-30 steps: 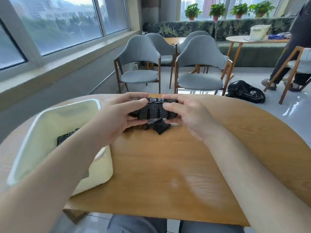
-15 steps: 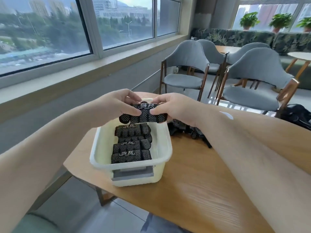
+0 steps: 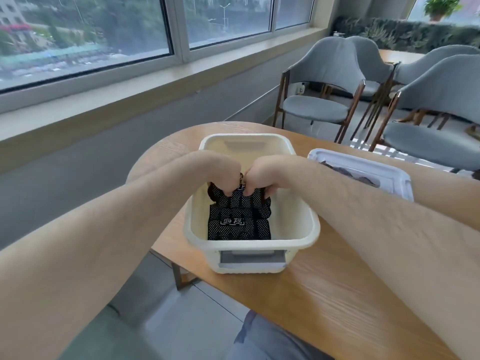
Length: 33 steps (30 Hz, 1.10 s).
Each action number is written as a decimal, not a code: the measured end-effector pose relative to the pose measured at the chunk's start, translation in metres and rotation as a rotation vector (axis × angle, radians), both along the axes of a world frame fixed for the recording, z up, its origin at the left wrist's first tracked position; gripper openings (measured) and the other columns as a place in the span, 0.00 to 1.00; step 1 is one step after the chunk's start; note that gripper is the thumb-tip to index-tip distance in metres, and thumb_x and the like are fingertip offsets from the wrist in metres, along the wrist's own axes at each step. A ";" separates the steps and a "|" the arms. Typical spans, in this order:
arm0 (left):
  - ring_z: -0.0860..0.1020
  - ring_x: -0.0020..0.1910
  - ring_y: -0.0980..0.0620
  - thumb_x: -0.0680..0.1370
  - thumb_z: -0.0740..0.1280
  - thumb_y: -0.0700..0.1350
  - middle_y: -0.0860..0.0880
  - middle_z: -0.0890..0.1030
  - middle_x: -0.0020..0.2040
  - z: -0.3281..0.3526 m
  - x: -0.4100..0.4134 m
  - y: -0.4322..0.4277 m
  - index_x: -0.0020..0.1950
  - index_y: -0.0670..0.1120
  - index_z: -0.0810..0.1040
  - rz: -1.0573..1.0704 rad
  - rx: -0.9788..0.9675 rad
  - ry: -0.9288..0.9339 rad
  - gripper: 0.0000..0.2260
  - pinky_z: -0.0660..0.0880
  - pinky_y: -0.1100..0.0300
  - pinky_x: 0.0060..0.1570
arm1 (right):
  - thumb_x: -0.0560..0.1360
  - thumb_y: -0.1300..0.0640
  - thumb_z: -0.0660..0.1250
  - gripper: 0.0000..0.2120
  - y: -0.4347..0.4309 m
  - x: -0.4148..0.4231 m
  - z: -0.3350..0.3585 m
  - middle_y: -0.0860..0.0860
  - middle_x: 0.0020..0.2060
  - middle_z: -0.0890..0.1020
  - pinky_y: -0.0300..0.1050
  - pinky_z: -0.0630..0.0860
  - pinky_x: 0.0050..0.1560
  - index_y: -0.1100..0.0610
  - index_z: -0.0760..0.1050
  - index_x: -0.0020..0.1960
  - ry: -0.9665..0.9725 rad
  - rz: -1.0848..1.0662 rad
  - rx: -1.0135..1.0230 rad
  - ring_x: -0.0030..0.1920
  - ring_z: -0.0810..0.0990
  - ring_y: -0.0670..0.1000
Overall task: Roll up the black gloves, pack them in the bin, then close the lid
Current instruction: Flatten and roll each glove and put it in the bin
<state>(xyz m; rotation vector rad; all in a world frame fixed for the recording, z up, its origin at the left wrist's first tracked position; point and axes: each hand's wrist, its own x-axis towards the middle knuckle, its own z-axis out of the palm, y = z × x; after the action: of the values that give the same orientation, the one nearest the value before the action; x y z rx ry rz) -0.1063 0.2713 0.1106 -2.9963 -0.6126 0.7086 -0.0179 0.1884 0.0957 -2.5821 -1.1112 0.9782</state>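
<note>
Both hands are in the middle of the frame, knuckles close together. The left hand and the right hand each curl their fingers down over one rolled black glove and grip it from above. The long axis of this roll goes from left to right in the frame, across the width of the cream bin. The roll is inside the bin, directly under the fingers, in the middle part of it. Below it in the frame, toward the near wall, lie the packed rolls, side by side with the same left-to-right direction, and one shows a white mark. The bin is open and stands on a wooden table. The lid lies flat on the table right of the bin, with a dark shape at it that I cannot identify. Grey chairs are at the upper right.
</note>
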 end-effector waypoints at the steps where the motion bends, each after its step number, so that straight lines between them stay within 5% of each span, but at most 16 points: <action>1: 0.77 0.55 0.46 0.81 0.68 0.48 0.45 0.81 0.61 -0.003 0.001 0.001 0.70 0.42 0.76 -0.006 0.000 -0.001 0.19 0.73 0.56 0.53 | 0.77 0.54 0.74 0.26 0.001 0.002 -0.001 0.58 0.68 0.75 0.48 0.84 0.55 0.59 0.73 0.73 -0.012 0.014 -0.005 0.49 0.84 0.56; 4: 0.77 0.58 0.46 0.82 0.67 0.48 0.44 0.80 0.64 -0.008 -0.001 0.004 0.72 0.41 0.74 0.011 -0.011 -0.036 0.20 0.71 0.58 0.52 | 0.79 0.53 0.72 0.25 0.003 0.000 -0.003 0.56 0.65 0.76 0.43 0.83 0.45 0.59 0.73 0.73 -0.055 0.076 -0.023 0.40 0.83 0.51; 9: 0.79 0.53 0.44 0.79 0.71 0.46 0.45 0.80 0.54 -0.018 0.000 0.007 0.64 0.41 0.77 0.035 0.094 -0.113 0.16 0.74 0.55 0.46 | 0.76 0.51 0.75 0.21 0.001 -0.006 -0.003 0.55 0.58 0.81 0.50 0.81 0.57 0.59 0.77 0.65 -0.365 0.195 0.028 0.57 0.82 0.58; 11: 0.77 0.47 0.46 0.80 0.69 0.47 0.48 0.78 0.45 -0.020 0.002 0.007 0.60 0.41 0.80 0.018 0.131 -0.076 0.13 0.74 0.55 0.43 | 0.77 0.52 0.73 0.17 0.000 -0.011 0.001 0.54 0.53 0.82 0.46 0.80 0.48 0.59 0.80 0.61 -0.441 0.250 -0.004 0.54 0.82 0.58; 14: 0.76 0.43 0.47 0.81 0.66 0.49 0.47 0.82 0.46 -0.023 0.003 0.008 0.57 0.41 0.82 -0.006 0.149 0.025 0.12 0.73 0.55 0.44 | 0.81 0.54 0.64 0.13 -0.001 -0.021 0.001 0.53 0.41 0.76 0.43 0.69 0.32 0.60 0.81 0.59 -0.541 0.391 -0.140 0.44 0.75 0.58; 17: 0.75 0.40 0.49 0.81 0.64 0.47 0.46 0.85 0.51 -0.023 0.001 0.006 0.56 0.41 0.83 -0.015 0.157 0.085 0.12 0.72 0.55 0.44 | 0.82 0.53 0.63 0.13 -0.001 -0.025 0.001 0.52 0.40 0.74 0.46 0.71 0.41 0.59 0.81 0.59 -0.592 0.490 -0.183 0.45 0.74 0.58; 20: 0.74 0.43 0.47 0.82 0.61 0.45 0.47 0.80 0.46 -0.018 0.000 0.001 0.55 0.41 0.81 -0.055 0.185 0.076 0.12 0.71 0.56 0.43 | 0.81 0.52 0.63 0.12 -0.009 -0.027 0.006 0.51 0.42 0.74 0.48 0.70 0.46 0.57 0.80 0.58 -0.638 0.506 -0.179 0.46 0.75 0.58; 24: 0.74 0.44 0.45 0.80 0.59 0.39 0.51 0.71 0.35 -0.002 0.001 -0.006 0.36 0.47 0.71 -0.024 0.166 -0.226 0.13 0.73 0.53 0.45 | 0.80 0.56 0.61 0.06 -0.033 -0.021 0.022 0.48 0.45 0.79 0.46 0.63 0.51 0.50 0.76 0.48 -0.711 0.386 0.181 0.54 0.79 0.56; 27: 0.77 0.52 0.43 0.81 0.58 0.39 0.48 0.79 0.47 0.016 0.014 -0.023 0.47 0.49 0.78 0.005 0.111 -0.430 0.11 0.72 0.52 0.50 | 0.79 0.56 0.61 0.10 -0.064 -0.007 0.035 0.47 0.54 0.84 0.48 0.65 0.56 0.48 0.80 0.54 -0.698 0.245 0.448 0.59 0.79 0.55; 33: 0.73 0.45 0.49 0.78 0.63 0.46 0.51 0.77 0.47 0.032 0.052 -0.079 0.48 0.49 0.77 -0.098 -0.042 -0.782 0.04 0.66 0.57 0.41 | 0.80 0.54 0.62 0.10 -0.140 0.037 0.027 0.46 0.44 0.80 0.50 0.65 0.53 0.50 0.82 0.51 -0.670 -0.054 0.666 0.51 0.78 0.53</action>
<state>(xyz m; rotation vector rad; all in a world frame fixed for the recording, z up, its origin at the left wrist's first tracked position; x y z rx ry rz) -0.0544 0.1921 0.1431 -3.2386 -0.4327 -0.5019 0.0187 0.0481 0.1229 -2.3502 -1.2057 -0.2985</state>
